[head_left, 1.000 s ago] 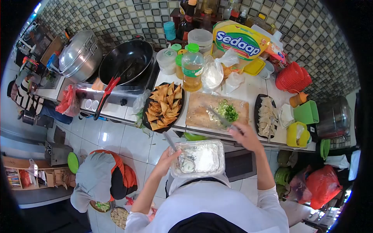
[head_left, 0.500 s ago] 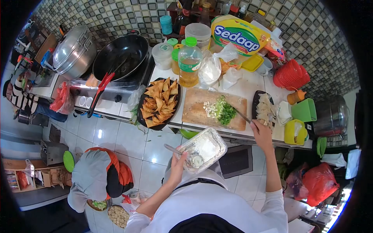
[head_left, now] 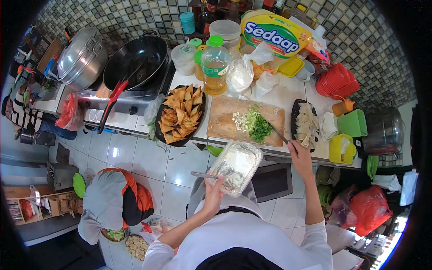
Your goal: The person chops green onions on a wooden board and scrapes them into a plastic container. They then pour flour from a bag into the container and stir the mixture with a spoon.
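Observation:
My left hand [head_left: 213, 194] is closed on the near left edge of a clear plastic container [head_left: 250, 179] with white powder [head_left: 236, 162] in it. A spoon [head_left: 201, 174] is pinned there too, its handle sticking out to the left. My right hand [head_left: 299, 153] grips a knife [head_left: 280, 134] by its handle. The blade slants to the left, with its tip at the chopped green onion [head_left: 258, 128] on the wooden cutting board [head_left: 222, 117]. Small white chopped pieces [head_left: 240, 120] lie left of the greens. The container is held in front of the counter, below the board.
Left of the board is a black plate of fried triangular pastries [head_left: 180, 114]; right, a dark plate of pale dumplings [head_left: 307, 123]. An oil bottle [head_left: 215, 69] and flour bag [head_left: 240, 80] stand behind. A wok [head_left: 135, 63] sits on the stove. Another person [head_left: 105, 198] bends low at left.
My left hand has tilted the container a little and the spoon handle now lies more level. My right hand and the knife stay by the greens. The view has shifted slightly.

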`<action>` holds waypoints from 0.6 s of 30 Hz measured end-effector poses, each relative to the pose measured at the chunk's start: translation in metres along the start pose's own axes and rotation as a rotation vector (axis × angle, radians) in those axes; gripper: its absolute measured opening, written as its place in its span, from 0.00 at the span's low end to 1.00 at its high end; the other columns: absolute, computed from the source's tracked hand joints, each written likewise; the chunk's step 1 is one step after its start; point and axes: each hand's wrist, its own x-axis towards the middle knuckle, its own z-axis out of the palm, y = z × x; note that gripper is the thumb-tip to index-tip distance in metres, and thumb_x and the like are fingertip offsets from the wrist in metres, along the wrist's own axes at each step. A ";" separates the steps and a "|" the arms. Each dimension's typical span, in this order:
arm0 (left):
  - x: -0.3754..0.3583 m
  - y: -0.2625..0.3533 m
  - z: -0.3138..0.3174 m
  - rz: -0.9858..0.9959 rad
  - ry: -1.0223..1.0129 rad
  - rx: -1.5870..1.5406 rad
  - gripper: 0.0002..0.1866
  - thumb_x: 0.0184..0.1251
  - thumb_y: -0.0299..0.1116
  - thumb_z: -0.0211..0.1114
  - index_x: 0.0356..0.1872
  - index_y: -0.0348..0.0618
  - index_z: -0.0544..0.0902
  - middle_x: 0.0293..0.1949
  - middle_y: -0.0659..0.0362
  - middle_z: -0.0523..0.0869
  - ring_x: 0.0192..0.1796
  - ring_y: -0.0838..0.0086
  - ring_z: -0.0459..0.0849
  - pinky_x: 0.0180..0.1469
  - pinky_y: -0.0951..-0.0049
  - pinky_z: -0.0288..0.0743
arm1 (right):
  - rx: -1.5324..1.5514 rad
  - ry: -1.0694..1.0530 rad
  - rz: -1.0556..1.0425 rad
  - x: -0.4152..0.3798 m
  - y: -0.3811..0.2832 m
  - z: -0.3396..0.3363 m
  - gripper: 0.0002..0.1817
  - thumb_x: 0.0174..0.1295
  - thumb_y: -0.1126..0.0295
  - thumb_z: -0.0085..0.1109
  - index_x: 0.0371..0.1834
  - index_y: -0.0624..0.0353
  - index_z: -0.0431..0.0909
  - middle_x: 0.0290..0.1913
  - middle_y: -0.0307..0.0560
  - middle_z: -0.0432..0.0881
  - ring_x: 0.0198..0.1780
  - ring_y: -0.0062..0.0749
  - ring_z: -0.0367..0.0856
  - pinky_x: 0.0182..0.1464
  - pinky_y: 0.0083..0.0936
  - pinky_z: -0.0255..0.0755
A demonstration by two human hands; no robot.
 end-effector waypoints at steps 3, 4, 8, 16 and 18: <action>0.001 -0.009 -0.003 -0.041 -0.063 -0.050 0.33 0.69 0.28 0.58 0.68 0.54 0.49 0.63 0.55 0.65 0.62 0.68 0.71 0.57 0.63 0.76 | 0.041 0.044 -0.054 -0.002 0.006 0.006 0.16 0.67 0.58 0.51 0.44 0.59 0.78 0.24 0.55 0.77 0.25 0.46 0.76 0.31 0.34 0.67; 0.000 -0.010 0.000 -0.044 -0.062 -0.049 0.33 0.69 0.28 0.58 0.68 0.54 0.49 0.63 0.55 0.65 0.62 0.68 0.71 0.57 0.63 0.76 | 0.041 0.044 -0.052 -0.002 0.007 0.007 0.16 0.67 0.58 0.51 0.44 0.59 0.78 0.24 0.55 0.77 0.25 0.46 0.76 0.31 0.34 0.67; -0.003 -0.014 0.006 -0.118 -0.124 -0.104 0.37 0.66 0.21 0.58 0.67 0.60 0.45 0.63 0.56 0.65 0.63 0.68 0.70 0.60 0.59 0.73 | 0.068 0.033 -0.031 -0.004 0.005 0.005 0.17 0.67 0.58 0.51 0.45 0.61 0.79 0.24 0.57 0.77 0.25 0.46 0.75 0.31 0.33 0.67; -0.001 -0.025 0.009 -0.133 -0.194 -0.115 0.37 0.65 0.17 0.57 0.65 0.63 0.47 0.63 0.58 0.64 0.64 0.68 0.69 0.62 0.59 0.71 | 0.107 0.013 -0.057 -0.013 -0.001 0.004 0.15 0.67 0.61 0.51 0.43 0.62 0.78 0.23 0.59 0.75 0.24 0.49 0.73 0.29 0.34 0.65; -0.003 -0.023 0.013 -0.148 -0.182 -0.106 0.36 0.64 0.16 0.57 0.63 0.63 0.48 0.62 0.58 0.64 0.64 0.68 0.69 0.63 0.60 0.70 | 0.131 -0.072 0.005 -0.018 -0.010 -0.001 0.13 0.67 0.63 0.51 0.42 0.63 0.77 0.22 0.59 0.74 0.24 0.51 0.72 0.29 0.35 0.64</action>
